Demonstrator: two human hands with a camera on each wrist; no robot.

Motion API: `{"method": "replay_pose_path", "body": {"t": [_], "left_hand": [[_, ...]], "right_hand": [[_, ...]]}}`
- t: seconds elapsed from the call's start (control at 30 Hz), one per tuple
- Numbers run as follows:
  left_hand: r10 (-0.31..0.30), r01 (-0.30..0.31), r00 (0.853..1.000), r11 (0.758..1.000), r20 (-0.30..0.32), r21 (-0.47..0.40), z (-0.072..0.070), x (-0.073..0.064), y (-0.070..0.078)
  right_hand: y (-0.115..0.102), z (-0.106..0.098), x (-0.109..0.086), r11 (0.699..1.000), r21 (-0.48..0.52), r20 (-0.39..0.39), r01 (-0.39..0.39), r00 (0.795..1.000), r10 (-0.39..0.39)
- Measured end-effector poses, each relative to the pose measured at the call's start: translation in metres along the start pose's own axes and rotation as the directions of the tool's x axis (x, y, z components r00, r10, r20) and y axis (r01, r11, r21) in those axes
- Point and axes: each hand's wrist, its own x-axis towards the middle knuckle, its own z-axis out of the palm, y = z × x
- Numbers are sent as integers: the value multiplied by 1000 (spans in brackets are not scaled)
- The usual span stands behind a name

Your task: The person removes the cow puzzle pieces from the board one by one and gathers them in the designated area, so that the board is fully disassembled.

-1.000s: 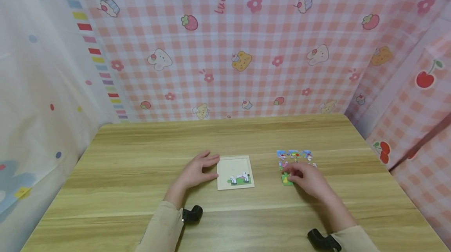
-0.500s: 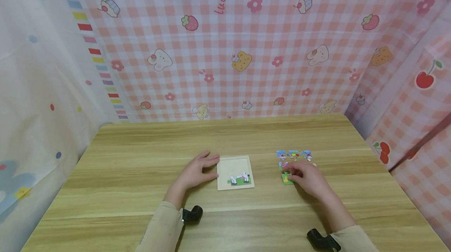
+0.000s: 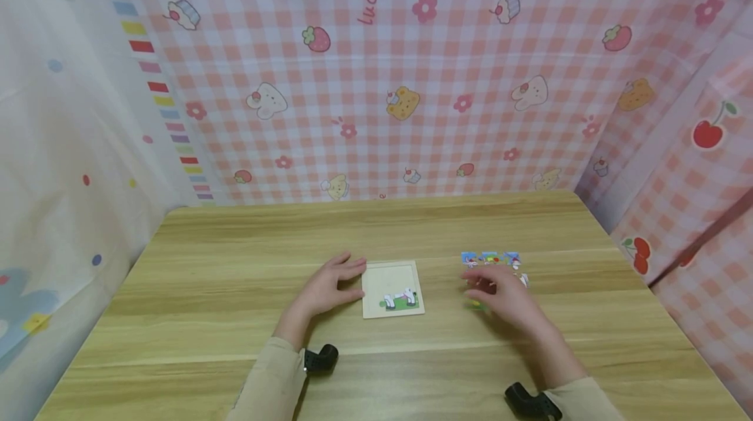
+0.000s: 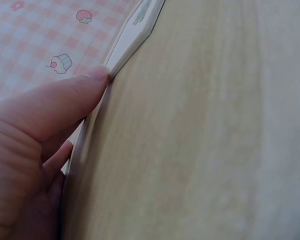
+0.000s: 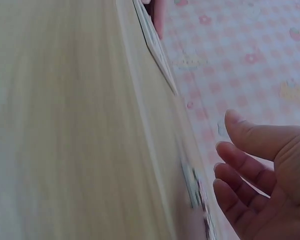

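Note:
My left hand (image 3: 329, 285) lies at the left edge of a square wooden puzzle tray (image 3: 379, 274). In the left wrist view the thumb (image 4: 75, 100) touches the tray's corner. White-and-green puzzle pieces (image 3: 401, 300) lie along the tray's lower part. My right hand (image 3: 506, 297) hovers over the loose pieces. The right wrist view shows its thumb apart from loosely curled fingers, with nothing visible between them. Beneath it, a blurred green piece (image 3: 477, 305) is mostly hidden in the head view. Side-on, loose pieces (image 5: 204, 200) lie flat on the table below that hand.
Blue-topped puzzle pieces (image 3: 490, 257) form a row beyond the right hand, with another piece (image 3: 521, 279) to its right. Wood-grain tabletop (image 3: 235, 238) lies between tray and left edge. A pink checked cloth (image 3: 376, 146) hangs behind the table.
My right hand has risen slightly and shifted a little left over the loose pieces, and now covers more of the green one. The left hand and tray stay in place.

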Motion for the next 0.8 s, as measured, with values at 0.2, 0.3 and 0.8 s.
{"method": "replay_pose_path", "body": {"t": [0.2, 0.3, 0.8], "left_hand": [[-18, 18, 1000, 1000, -7, -5, 0, -1, 1], [-26, 26, 1000, 1000, -11, -13, 0, -2, 2], [-18, 23, 999, 995, 47, -93, 4, -13, 21]], "right_hand": [[-13, 18, 9, 999, 51, 54, 10, 998, -13], [-20, 26, 13, 997, 73, 86, 23, 996, -29], [-45, 61, 35, 995, 91, 191, 46, 980, -63]]}}
